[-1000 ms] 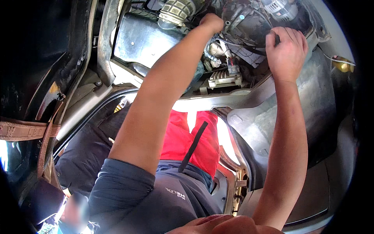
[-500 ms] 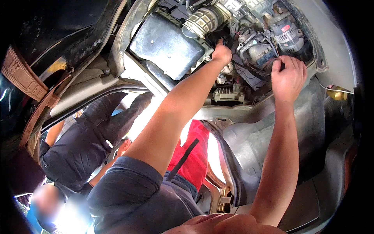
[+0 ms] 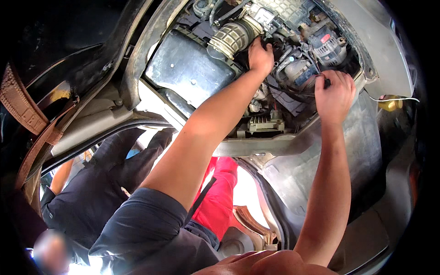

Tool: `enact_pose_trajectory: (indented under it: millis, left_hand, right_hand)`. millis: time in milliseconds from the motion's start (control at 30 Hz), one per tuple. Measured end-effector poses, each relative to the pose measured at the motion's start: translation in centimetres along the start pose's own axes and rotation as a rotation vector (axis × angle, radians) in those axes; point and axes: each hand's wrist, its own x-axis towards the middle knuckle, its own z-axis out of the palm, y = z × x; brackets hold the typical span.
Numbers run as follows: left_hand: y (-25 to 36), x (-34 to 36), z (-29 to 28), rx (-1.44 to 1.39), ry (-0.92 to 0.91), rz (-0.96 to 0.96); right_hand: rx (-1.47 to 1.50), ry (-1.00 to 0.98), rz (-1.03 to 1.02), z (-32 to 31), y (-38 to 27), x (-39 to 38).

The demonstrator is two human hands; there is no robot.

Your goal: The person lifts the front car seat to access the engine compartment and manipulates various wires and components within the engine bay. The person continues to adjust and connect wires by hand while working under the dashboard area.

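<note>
My left hand (image 3: 261,58) reaches into the engine bay just below the ribbed air intake hose (image 3: 233,39). Its thumb and forefinger close around something dark that I cannot make out, and the other fingers are hidden. Farther right, my right hand (image 3: 335,95) is closed, pinching a black cable (image 3: 297,93) whose dark end part shows beside the thumb. That cable runs leftward across the bay. Beyond the right hand sits the alternator (image 3: 329,49), a ribbed metal body with a red mark. A black air filter box (image 3: 188,66) lies left of my left hand.
A finned metal module (image 3: 265,124) sits near the bay's front frame (image 3: 256,146). A yellow object (image 3: 391,104) and a white cord (image 3: 398,99) are at the right. A person in dark clothes (image 3: 82,192) and red trousers (image 3: 217,192) show beyond the door opening.
The view has shifted slightly. My left hand has moved toward the air intake hose, and its thumb and forefinger now show apart. My right hand still pinches the cable in nearly the same place.
</note>
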Motion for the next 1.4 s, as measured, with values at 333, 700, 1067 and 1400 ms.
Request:
enact_pose_trajectory:
  millis: [333,700,1067,1400]
  left_hand:
    - [-2.3,1.3,2.3,-0.552,-0.177,-0.226]
    - [-3.5,0.8,2.2,-0.695,-0.135,-0.258]
    - [-4.4,0.7,3.1,-1.037,-0.066,-0.387]
    - [-3.1,0.9,2.1,-1.034,0.116,-0.505]
  right_hand:
    - [-0.025,-0.077,0.022,0.0,0.5,-0.1]
    - [-0.050,-0.120,0.042,0.1,0.8,-0.2]
    - [-0.044,-0.085,0.016,0.1,0.5,-0.1]
    - [-0.015,-0.070,0.001,-0.2,0.2,0.1]
